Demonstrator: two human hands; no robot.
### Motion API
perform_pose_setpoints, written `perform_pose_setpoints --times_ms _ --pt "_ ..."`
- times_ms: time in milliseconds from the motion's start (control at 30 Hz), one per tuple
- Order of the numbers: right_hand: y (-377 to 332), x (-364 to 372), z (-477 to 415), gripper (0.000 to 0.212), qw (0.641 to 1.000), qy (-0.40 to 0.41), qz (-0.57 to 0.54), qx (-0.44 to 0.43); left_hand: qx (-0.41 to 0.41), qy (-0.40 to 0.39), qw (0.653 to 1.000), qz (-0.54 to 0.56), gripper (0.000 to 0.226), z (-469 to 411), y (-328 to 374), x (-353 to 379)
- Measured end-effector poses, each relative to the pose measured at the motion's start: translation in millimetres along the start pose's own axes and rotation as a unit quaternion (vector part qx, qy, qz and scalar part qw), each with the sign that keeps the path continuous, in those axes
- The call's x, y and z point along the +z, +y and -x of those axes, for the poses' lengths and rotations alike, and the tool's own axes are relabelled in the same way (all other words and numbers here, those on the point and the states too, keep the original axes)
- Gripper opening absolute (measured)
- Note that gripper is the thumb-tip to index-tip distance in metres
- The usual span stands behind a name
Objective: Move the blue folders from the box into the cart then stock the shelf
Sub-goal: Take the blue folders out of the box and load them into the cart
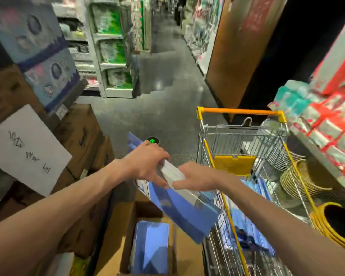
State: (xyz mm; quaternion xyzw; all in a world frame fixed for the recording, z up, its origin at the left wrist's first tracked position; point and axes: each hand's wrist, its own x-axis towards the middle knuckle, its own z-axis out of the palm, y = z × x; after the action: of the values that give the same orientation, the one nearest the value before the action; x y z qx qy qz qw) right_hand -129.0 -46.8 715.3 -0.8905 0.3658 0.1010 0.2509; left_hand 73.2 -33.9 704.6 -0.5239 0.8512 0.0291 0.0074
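Note:
A stack of blue folders (184, 212) hangs tilted in the air between the open cardboard box (120, 232) and the wire cart (217, 148). My left hand (147, 164) grips the stack's upper edge, thumb underneath. My right hand (195, 179) holds the same edge from the cart side. More blue folders (150, 248) lie wrapped in the box below. Other blue folders (247, 226) lie inside the cart's basket.
Stacked cardboard boxes (82, 134) with a white handwritten sheet (26, 150) crowd the left. On the right a shelf (327, 124) holds red and teal packs, woven baskets (299, 180) and a yellow ring (331, 224). The grey aisle floor (167, 76) runs ahead.

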Motion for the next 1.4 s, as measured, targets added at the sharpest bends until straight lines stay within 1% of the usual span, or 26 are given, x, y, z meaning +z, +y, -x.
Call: perform_pose_setpoints --times_ms 67,133,200,300,367,467,500,533,567,633,667,700,767,800,867,933,1033,1067,1133,1200,1267,1300,1367,1400 --pt "-24 -3 21 0.043 0.999 0.0 0.035 -0.001 -0.007 0.004 1.0 0.008 0.068 20 11 -12" --pt "-43 -3 40 0.038 0.997 0.013 0.07 -0.003 -0.004 0.011 0.999 0.031 0.058 42 21 -17" --pt "-55 -8 60 0.032 0.994 0.052 0.095 0.007 -0.011 0.032 0.997 0.067 0.052 59 26 -16" --pt "-57 -11 90 0.042 0.979 0.139 0.14 0.05 -0.016 0.054 0.991 0.122 0.049 75 41 -15" --pt "-53 -8 112 0.047 0.957 0.205 0.192 0.077 -0.009 0.07 0.986 0.148 0.048 78 53 -17" --pt "-41 -1 147 0.058 0.923 0.307 0.226 0.047 -0.009 0.082 0.976 0.2 0.048 73 75 -28" --pt "-34 -2 156 0.064 0.909 0.343 0.231 0.042 -0.011 0.079 0.97 0.228 0.047 70 77 -29" --pt "-26 -2 177 0.069 0.897 0.375 0.223 0.065 -0.001 0.073 0.961 0.266 0.045 66 89 -31" --pt "-18 -2 188 0.071 0.888 0.403 0.202 0.093 -0.001 0.074 0.945 0.318 0.043 63 92 -30" --pt "-5 3 210 0.072 0.873 0.441 0.124 0.167 -0.011 0.083 0.904 0.42 0.04 57 100 -28" --pt "4 9 224 0.071 0.867 0.447 0.077 0.206 -0.015 0.092 0.888 0.451 0.043 52 110 -28" --pt "14 16 234 0.069 0.864 0.445 0.031 0.235 -0.025 0.1 0.88 0.464 0.046 46 121 -28" --pt "30 32 252 0.06 0.858 0.438 -0.049 0.264 -0.046 0.106 0.86 0.497 0.045 30 147 -25" --pt "39 41 262 0.056 0.855 0.432 -0.086 0.275 -0.059 0.106 0.843 0.523 0.044 20 162 -23" --pt "56 59 280 0.055 0.84 0.407 -0.16 0.323 -0.089 0.115 0.82 0.554 0.047 0 192 -19" --pt "81 80 297 0.053 0.815 0.378 -0.241 0.366 -0.119 0.115 0.797 0.582 0.052 -25 224 -11" --pt "121 107 320 0.044 0.75 0.364 -0.389 0.391 -0.174 0.11 0.74 0.641 0.038 -66 281 -2" --pt "133 111 329 0.043 0.746 0.358 -0.397 0.398 -0.198 0.11 0.722 0.654 0.042 -82 301 2" --pt "154 126 340 0.04 0.733 0.365 -0.4 0.412 -0.245 0.117 0.71 0.65 0.052 -102 329 8" --pt "176 135 356 0.044 0.715 0.38 -0.41 0.421 -0.276 0.137 0.72 0.621 0.047 -121 353 18" --pt "191 141 364 0.043 0.7 0.376 -0.442 0.418 -0.298 0.145 0.724 0.605 0.054 -137 365 33" --pt "194 138 367 0.043 0.693 0.362 -0.456 0.426 -0.306 0.137 0.725 0.602 0.053 -141 371 38" --pt "204 136 368 0.044 0.717 0.326 -0.459 0.412 -0.327 0.124 0.713 0.608 0.055 -153 374 54" --pt "211 135 367 0.048 0.736 0.305 -0.443 0.412 -0.339 0.115 0.709 0.608 0.061 -159 375 60"
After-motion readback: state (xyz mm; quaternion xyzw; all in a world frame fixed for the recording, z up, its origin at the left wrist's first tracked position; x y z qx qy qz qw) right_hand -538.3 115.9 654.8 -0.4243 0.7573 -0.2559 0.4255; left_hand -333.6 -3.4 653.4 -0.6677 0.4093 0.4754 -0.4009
